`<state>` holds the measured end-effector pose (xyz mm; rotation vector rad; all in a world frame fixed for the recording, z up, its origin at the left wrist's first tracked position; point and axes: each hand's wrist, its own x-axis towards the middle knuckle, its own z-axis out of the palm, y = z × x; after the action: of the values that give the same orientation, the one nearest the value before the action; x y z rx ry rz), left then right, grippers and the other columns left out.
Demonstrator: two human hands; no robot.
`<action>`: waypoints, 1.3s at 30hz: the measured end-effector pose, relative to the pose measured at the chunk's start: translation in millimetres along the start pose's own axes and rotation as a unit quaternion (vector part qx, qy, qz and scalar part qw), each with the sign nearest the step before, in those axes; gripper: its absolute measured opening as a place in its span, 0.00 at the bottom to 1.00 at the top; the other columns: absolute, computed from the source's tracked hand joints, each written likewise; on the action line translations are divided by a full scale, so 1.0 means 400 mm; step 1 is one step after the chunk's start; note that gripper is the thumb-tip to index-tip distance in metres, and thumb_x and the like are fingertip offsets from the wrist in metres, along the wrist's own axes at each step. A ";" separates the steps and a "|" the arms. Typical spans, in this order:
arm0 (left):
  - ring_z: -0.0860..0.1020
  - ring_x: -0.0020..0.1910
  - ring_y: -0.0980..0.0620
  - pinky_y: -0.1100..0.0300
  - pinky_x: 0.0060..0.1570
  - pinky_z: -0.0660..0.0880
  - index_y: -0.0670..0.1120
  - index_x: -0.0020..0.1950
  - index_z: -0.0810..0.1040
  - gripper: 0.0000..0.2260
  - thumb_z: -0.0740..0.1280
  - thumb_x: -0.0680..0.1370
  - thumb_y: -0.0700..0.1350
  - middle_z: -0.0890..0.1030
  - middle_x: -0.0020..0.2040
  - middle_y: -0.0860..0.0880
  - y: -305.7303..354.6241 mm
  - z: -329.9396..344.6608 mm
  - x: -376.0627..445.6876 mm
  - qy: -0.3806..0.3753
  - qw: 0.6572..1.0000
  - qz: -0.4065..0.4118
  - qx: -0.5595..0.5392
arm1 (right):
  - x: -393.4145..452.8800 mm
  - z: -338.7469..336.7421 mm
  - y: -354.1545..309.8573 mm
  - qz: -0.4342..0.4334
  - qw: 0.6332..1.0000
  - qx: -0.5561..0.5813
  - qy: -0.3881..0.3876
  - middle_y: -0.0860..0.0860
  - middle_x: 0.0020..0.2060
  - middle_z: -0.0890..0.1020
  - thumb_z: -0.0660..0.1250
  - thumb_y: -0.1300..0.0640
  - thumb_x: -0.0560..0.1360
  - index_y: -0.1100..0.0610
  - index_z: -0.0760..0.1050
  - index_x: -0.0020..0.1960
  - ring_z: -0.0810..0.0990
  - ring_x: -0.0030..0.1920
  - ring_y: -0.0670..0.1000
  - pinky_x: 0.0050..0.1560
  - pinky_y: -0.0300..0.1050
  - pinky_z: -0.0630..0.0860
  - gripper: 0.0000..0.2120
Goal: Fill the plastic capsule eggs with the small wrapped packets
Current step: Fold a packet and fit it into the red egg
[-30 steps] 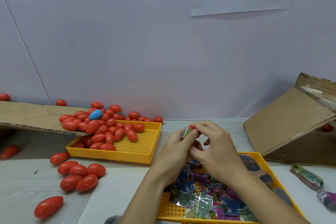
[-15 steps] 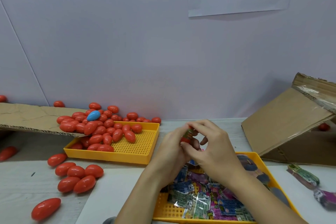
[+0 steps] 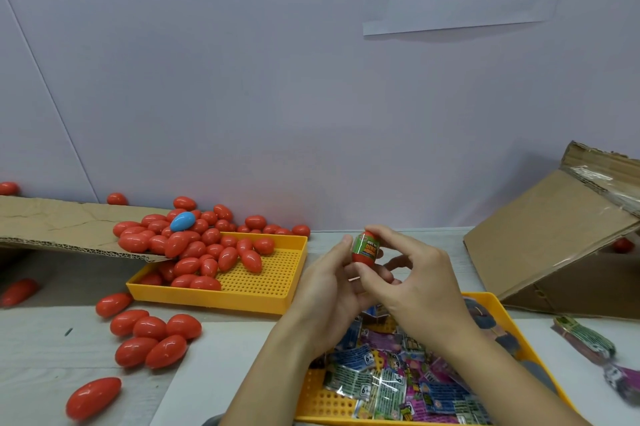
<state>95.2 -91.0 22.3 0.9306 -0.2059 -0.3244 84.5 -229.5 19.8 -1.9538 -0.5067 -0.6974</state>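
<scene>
Both hands grip one red egg [image 3: 366, 250] w/ a green packet wrapped on it: left hand [image 3: 332, 290] curled behind, right hand [image 3: 414, 282] pinching top & bottom. Packets tray [image 3: 493, 308] just below hands.

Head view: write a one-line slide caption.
Both hands, left hand and right hand, hold a packet-stuffed red egg above the packet tray.

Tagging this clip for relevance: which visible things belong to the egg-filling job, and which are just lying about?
Job:
red plastic egg with green label, held by left hand and right hand
yellow perforated tray of wrapped packets
yellow tray of red eggs

Lying about:
brown cardboard box
white paper wall sign
</scene>
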 end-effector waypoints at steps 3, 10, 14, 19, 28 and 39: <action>0.83 0.38 0.47 0.54 0.41 0.82 0.35 0.57 0.78 0.15 0.58 0.84 0.46 0.81 0.37 0.39 -0.002 -0.002 0.002 0.021 0.999 0.022 0.027 | 0.001 0.000 0.004 -0.003 1.000 -0.010 0.002 0.35 0.45 0.82 0.76 0.55 0.72 0.49 0.80 0.62 0.80 0.46 0.36 0.43 0.26 0.74 0.19; 0.84 0.40 0.45 0.53 0.45 0.82 0.35 0.60 0.76 0.16 0.55 0.85 0.44 0.82 0.38 0.39 0.001 -0.001 -0.004 0.014 1.000 0.018 0.020 | 0.002 0.004 0.002 0.003 1.000 0.016 -0.009 0.37 0.44 0.83 0.76 0.56 0.72 0.49 0.80 0.61 0.80 0.45 0.39 0.40 0.29 0.75 0.18; 0.84 0.48 0.38 0.52 0.44 0.82 0.36 0.55 0.82 0.13 0.65 0.82 0.46 0.84 0.47 0.36 -0.002 -0.011 0.009 0.074 0.988 0.085 0.105 | 0.005 0.001 0.006 -0.001 1.000 -0.008 -0.008 0.38 0.47 0.81 0.75 0.56 0.73 0.48 0.79 0.58 0.79 0.52 0.40 0.44 0.35 0.78 0.15; 0.84 0.52 0.38 0.52 0.48 0.82 0.38 0.55 0.83 0.11 0.69 0.79 0.44 0.84 0.52 0.36 -0.003 -0.019 0.009 0.068 0.979 0.132 0.137 | 0.007 0.002 0.009 -0.022 0.997 -0.070 -0.017 0.36 0.45 0.79 0.75 0.50 0.73 0.48 0.79 0.59 0.77 0.50 0.41 0.42 0.31 0.73 0.15; 0.84 0.47 0.39 0.53 0.46 0.82 0.33 0.55 0.80 0.14 0.65 0.80 0.43 0.84 0.50 0.35 0.000 -0.016 0.008 0.052 0.992 0.092 0.065 | 0.009 0.003 0.005 -0.015 0.999 -0.041 -0.014 0.39 0.47 0.77 0.71 0.43 0.72 0.48 0.80 0.60 0.76 0.50 0.42 0.41 0.31 0.72 0.19; 0.82 0.57 0.38 0.54 0.49 0.82 0.34 0.63 0.76 0.16 0.68 0.76 0.38 0.83 0.56 0.35 0.006 -0.022 0.010 0.039 0.996 0.079 0.002 | 0.006 0.003 0.013 0.071 0.994 0.068 -0.046 0.42 0.53 0.80 0.69 0.55 0.78 0.50 0.77 0.66 0.79 0.55 0.42 0.47 0.46 0.82 0.17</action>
<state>102.2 -84.6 19.2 0.9222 -0.2070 -0.1410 89.8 -230.5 17.6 -1.8787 -0.4543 -0.4740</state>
